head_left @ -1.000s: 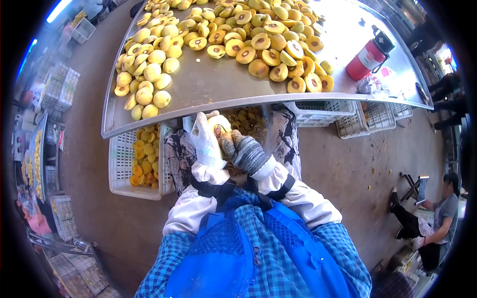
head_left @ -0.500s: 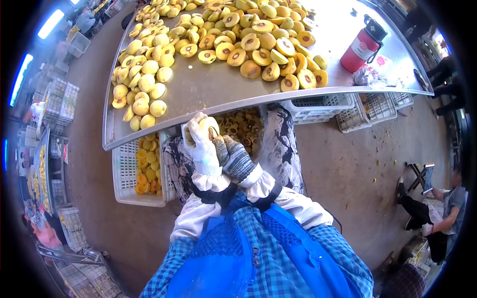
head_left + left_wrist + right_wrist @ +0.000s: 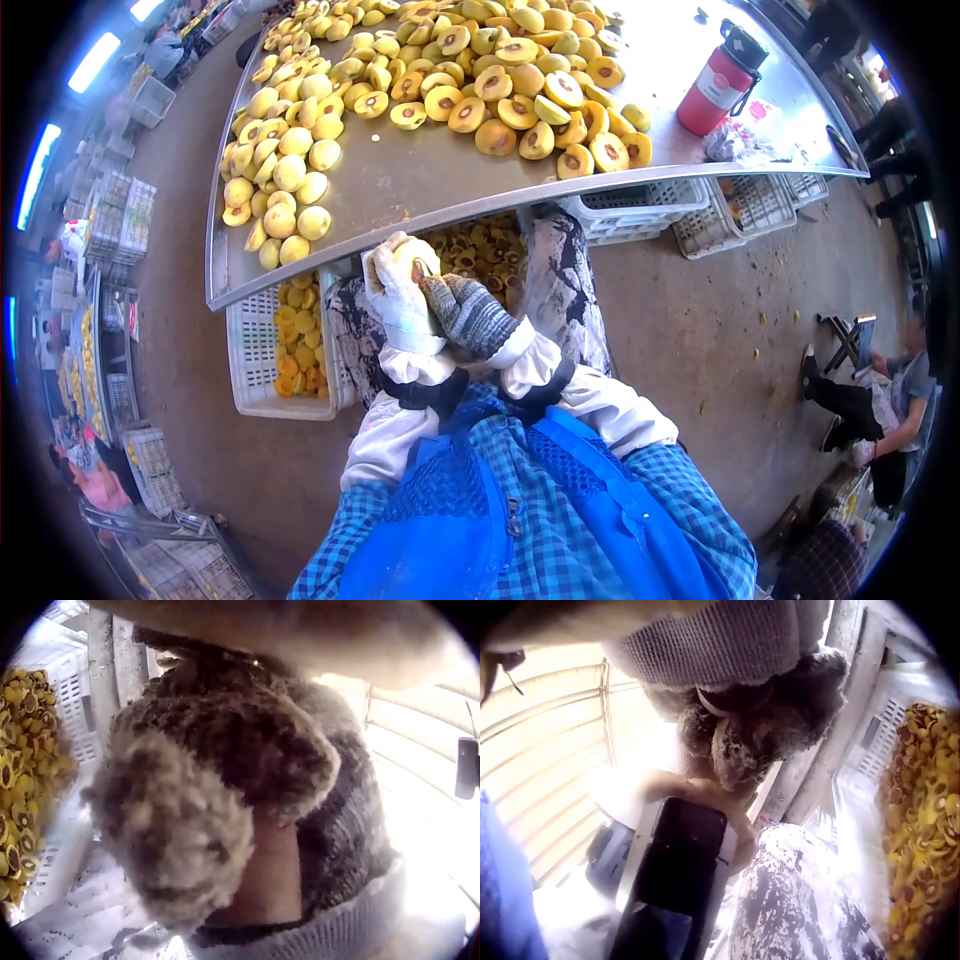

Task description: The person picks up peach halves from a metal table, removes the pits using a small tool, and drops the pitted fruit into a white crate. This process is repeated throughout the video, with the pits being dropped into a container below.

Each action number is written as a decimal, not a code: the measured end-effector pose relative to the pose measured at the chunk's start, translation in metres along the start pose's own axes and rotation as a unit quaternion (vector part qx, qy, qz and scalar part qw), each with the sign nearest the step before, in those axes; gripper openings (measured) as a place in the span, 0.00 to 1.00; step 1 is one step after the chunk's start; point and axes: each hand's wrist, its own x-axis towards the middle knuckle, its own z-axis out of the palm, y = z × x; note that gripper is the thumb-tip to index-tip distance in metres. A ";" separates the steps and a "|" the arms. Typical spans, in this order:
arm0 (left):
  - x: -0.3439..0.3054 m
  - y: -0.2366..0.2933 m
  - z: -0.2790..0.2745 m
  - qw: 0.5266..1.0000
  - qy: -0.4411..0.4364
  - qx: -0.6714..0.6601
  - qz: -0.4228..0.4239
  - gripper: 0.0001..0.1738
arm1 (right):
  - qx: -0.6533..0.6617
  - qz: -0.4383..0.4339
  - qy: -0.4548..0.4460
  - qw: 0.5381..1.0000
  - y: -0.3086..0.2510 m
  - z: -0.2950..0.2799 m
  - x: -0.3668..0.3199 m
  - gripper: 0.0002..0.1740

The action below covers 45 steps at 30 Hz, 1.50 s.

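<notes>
My left hand (image 3: 398, 290), in a white glove, grips a yellow peach (image 3: 414, 258) with its pit side showing. It sits just below the steel table's edge (image 3: 300, 268), above my lap. My right hand (image 3: 462, 310), in a grey knit glove, curls against the peach's cut face. In the right wrist view its soiled fingertips (image 3: 754, 746) bunch together, and a thin curved tool (image 3: 705, 701) shows beside them. The left wrist view is filled by the knit glove (image 3: 225, 787); the peach is hidden there.
The table holds whole peaches (image 3: 285, 180) at left and halved ones (image 3: 520, 90) at centre. A red bottle (image 3: 712, 80) stands at right. White crates (image 3: 268, 345) of halves sit under the table. A person (image 3: 880, 400) sits on the floor at right.
Both hands have stayed together on the peach and drifted slightly left. The peach has turned a little in the left hand, and the right hand's fingers have dug further into the cut face.
</notes>
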 end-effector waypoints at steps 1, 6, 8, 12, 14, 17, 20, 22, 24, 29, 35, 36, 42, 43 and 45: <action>0.000 -0.001 0.000 1.000 0.001 0.003 0.002 0.16 | -0.001 -0.008 0.018 1.000 0.000 0.000 0.000 0.34; 0.005 -0.017 -0.009 0.999 -0.003 0.022 0.040 0.15 | 0.184 0.076 -0.003 0.980 0.000 -0.006 0.009 0.23; 0.003 -0.012 -0.006 0.995 0.002 0.072 0.072 0.15 | 0.151 0.035 0.023 0.988 0.009 0.004 0.006 0.21; -0.002 0.000 0.000 1.000 -0.012 0.011 0.021 0.15 | 0.141 0.035 0.019 0.989 0.006 0.008 0.002 0.23; -0.001 0.002 0.000 1.000 -0.013 0.012 0.020 0.15 | 0.094 0.027 0.025 0.995 0.004 0.008 0.001 0.24; -0.006 0.007 0.001 0.999 -0.027 -0.016 -0.009 0.15 | 0.013 0.028 0.032 0.999 0.000 0.009 -0.002 0.19; -0.003 0.003 0.000 0.999 -0.021 -0.019 -0.041 0.16 | 0.155 0.149 -0.009 0.977 -0.010 -0.008 0.006 0.19; -0.003 0.005 -0.002 0.998 -0.034 -0.009 -0.055 0.16 | 0.162 0.195 -0.026 0.967 -0.006 -0.003 0.004 0.25; 0.006 -0.006 -0.011 0.995 -0.042 0.021 -0.092 0.18 | 0.127 0.221 -0.051 0.966 0.004 0.009 -0.001 0.25; 0.018 -0.022 -0.027 0.978 -0.122 0.127 -0.114 0.18 | 0.058 0.296 -0.088 0.949 0.008 0.005 -0.007 0.25; 0.014 -0.021 -0.021 0.982 -0.104 0.104 -0.121 0.16 | 0.047 0.341 -0.059 0.937 0.005 0.013 -0.013 0.26; 0.013 -0.021 -0.020 0.982 -0.093 0.107 -0.122 0.16 | 0.048 0.343 -0.057 0.936 0.004 0.012 -0.012 0.26; 0.009 -0.024 -0.015 0.986 -0.040 0.044 -0.155 0.14 | 0.070 0.373 -0.072 0.922 0.005 0.012 -0.010 0.24; 0.008 -0.026 -0.014 0.987 -0.034 0.033 -0.156 0.14 | 0.074 0.360 -0.066 0.928 0.005 0.010 -0.008 0.24; 0.010 -0.029 -0.015 0.988 -0.020 0.013 -0.156 0.14 | 0.093 0.392 -0.107 0.909 0.004 0.003 -0.006 0.30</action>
